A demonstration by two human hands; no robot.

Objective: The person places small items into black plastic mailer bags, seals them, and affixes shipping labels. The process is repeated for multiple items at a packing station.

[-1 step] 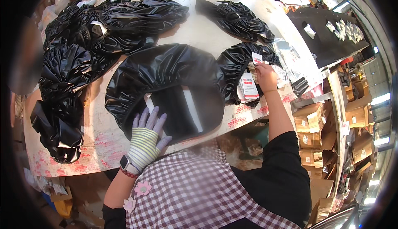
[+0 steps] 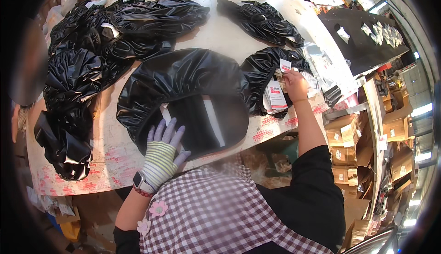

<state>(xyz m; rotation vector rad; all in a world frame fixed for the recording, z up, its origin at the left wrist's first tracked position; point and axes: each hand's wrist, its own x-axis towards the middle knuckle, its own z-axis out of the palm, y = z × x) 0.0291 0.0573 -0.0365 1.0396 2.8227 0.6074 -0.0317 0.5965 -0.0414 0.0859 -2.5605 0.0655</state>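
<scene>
A large round black cover [image 2: 183,77], glossy with a gathered elastic edge, lies in front of me on the table. My left hand [image 2: 161,155], in a striped knit glove with grey fingertips, rests on its near left side with fingers spread. Bare, my right hand [image 2: 296,86] pinches a small white-and-red card [image 2: 285,65] by its lower end. Beneath that hand, a stack of similar printed cards [image 2: 275,94] sits within a smaller black gathered cover [image 2: 255,70]. A white strip [image 2: 213,121] shows across the large cover's dark inner face.
Crumpled black covers [image 2: 92,47] pile along the table's left side, and another bunched cover [image 2: 264,22] lies at the back. Clear plastic bags [image 2: 321,63] are right of the cards. The pale tabletop [image 2: 110,162] curves along its near edge. Cardboard boxes [image 2: 344,132] stand at the right.
</scene>
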